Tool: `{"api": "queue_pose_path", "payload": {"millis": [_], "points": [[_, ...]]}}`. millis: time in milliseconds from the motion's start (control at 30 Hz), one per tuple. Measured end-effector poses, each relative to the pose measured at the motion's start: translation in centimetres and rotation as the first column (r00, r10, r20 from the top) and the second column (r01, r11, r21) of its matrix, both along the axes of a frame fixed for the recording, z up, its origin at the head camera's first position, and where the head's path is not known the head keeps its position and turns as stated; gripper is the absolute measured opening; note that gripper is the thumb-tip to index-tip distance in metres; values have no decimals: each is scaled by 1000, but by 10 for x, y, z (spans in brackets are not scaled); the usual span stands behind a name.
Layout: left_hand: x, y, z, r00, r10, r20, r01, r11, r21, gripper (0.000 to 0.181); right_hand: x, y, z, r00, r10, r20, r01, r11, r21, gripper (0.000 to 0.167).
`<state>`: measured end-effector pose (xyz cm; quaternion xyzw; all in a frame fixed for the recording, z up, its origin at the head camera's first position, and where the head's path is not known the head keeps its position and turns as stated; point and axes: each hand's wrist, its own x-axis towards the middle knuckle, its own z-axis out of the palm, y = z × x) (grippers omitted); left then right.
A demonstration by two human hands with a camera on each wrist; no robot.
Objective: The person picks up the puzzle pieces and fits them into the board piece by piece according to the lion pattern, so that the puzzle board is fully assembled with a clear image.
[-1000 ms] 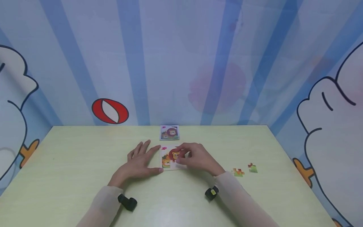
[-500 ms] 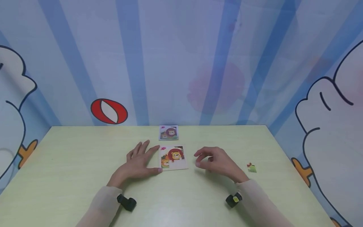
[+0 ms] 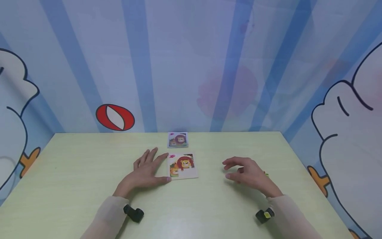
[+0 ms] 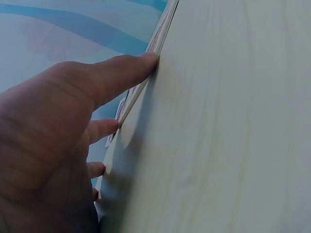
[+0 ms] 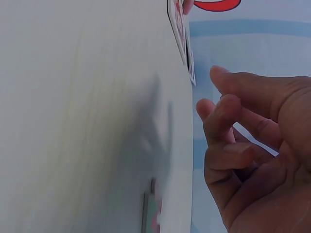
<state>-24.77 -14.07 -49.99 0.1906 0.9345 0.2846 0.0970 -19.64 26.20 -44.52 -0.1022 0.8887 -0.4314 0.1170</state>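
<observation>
A lion jigsaw puzzle in a pale tray lies mid-table, with white bare tray along its lower right. My left hand has its fingers spread, and its thumb and index fingertip touch the tray's left edge. In the left wrist view, the thumb rests against that edge. My right hand hovers over the table to the right of the puzzle, fingers loosely bent, with nothing between them. Behind it a green bit of a puzzle piece peeks out. The right wrist view shows a loose piece below the hand.
Beyond the puzzle, near the table's back edge, lies a small picture card with the same lion. A striped blue backdrop rises behind the table. Each wrist wears a black camera.
My right hand has left the puzzle and moved right, toward the loose pieces, which its hand and wrist now mostly cover. The left hand and the puzzle stay in place.
</observation>
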Motion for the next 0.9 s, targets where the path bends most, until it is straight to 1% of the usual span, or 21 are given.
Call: {"api": "queue_pose_path", "payload": {"millis": [100, 333, 467, 633, 700, 900], "points": [[1, 0, 1, 1000, 1, -2, -1, 1000, -3, 96, 2, 11, -1, 1000, -6, -9, 6, 1000, 8, 42], [8, 1, 12, 1000, -8, 14, 8, 1000, -7, 99, 9, 34, -3, 999, -42, -17, 43, 998, 39, 37], [9, 1, 16, 1000, -12, 20, 13, 1000, -22, 98, 14, 46, -5, 997, -75, -23, 76, 995, 69, 37], [6, 1, 16, 1000, -11, 22, 12, 999, -51, 97, 19, 58, -7, 994, -101, -31, 105, 984, 143, 35], [6, 2, 16, 1000, -11, 24, 12, 998, -54, 97, 21, 61, -8, 994, -100, -36, 105, 980, 169, 34], [7, 2, 18, 1000, -11, 21, 13, 999, -52, 96, 25, 66, -9, 990, -141, -5, 138, 966, 218, 38]]}}
